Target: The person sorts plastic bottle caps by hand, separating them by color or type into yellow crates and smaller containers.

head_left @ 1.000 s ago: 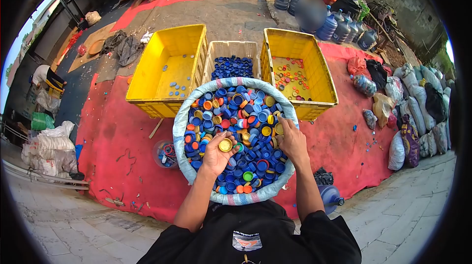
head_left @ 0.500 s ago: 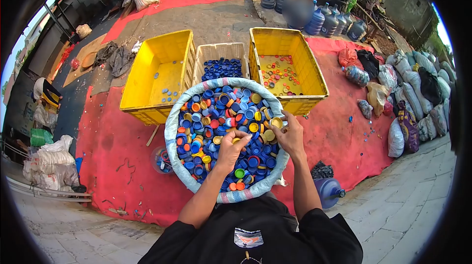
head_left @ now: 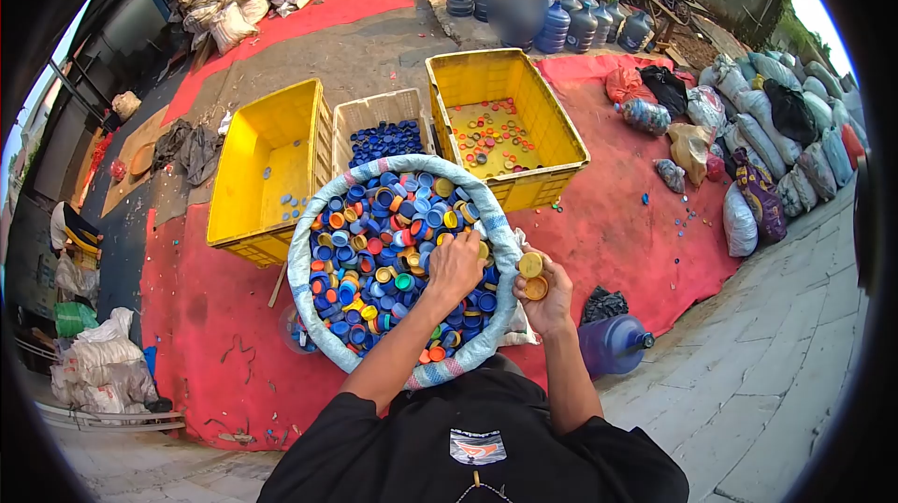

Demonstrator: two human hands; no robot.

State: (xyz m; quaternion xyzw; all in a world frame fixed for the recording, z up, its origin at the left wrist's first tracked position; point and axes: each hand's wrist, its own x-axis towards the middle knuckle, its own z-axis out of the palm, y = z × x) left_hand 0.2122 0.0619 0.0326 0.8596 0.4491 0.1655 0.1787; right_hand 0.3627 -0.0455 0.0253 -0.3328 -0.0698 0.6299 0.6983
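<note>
A round sack with a rolled pale-blue rim stands in front of me, full of plastic bottle caps in blue, orange, yellow, red and green. My left hand reaches onto the caps at the sack's right side, its fingers bent together. Whatever they pinch is hidden beneath them; a yellowish cap shows beside the fingertips. Just outside the right rim, my right hand grips yellow bottle caps; two are visible, one above the other.
Behind the sack stand a yellow crate with a few grey-blue caps, a whitish crate of blue caps, and another yellow crate with red and orange caps. A large water bottle lies at right. Filled sacks are piled beyond.
My right hand has moved from above the caps to outside the right rim, now with yellow caps showing in it. My left hand has lowered onto the caps. The view has shifted.
</note>
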